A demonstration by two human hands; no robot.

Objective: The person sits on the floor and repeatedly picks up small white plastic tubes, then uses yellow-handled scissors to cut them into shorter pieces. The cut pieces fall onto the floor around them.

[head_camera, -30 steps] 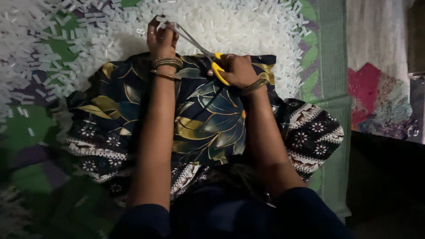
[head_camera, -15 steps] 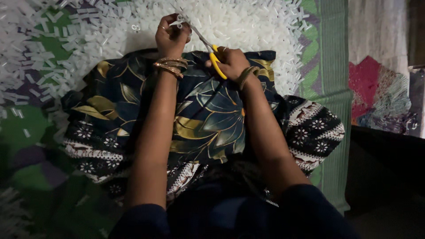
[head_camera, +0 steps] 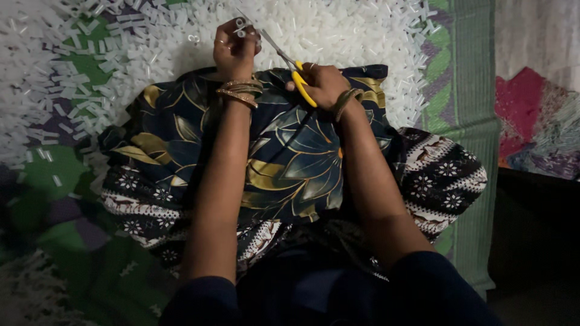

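- Two hands working over a dark floral cloth (head_camera: pixel 290 163) draped across the lap, likely to catch falling scraps
- Pinching a small white piece (head_camera: pixel 240 26) in the left hand (head_camera: pixel 234 48), fingers closed on it, raised toward the blades for cutting
- Gripping yellow-handled scissors (head_camera: pixel 289 66) in the right hand (head_camera: pixel 320 83), fingers clamped through the loops, tips pointing up-left at the piece
- Sitting beside a wide heap of white cut bits (head_camera: pixel 338 36) on a green mat (head_camera: pixel 465 90)
- Compared with half a second back: holding both hands in nearly the same place, scissors still aimed at the pinched piece
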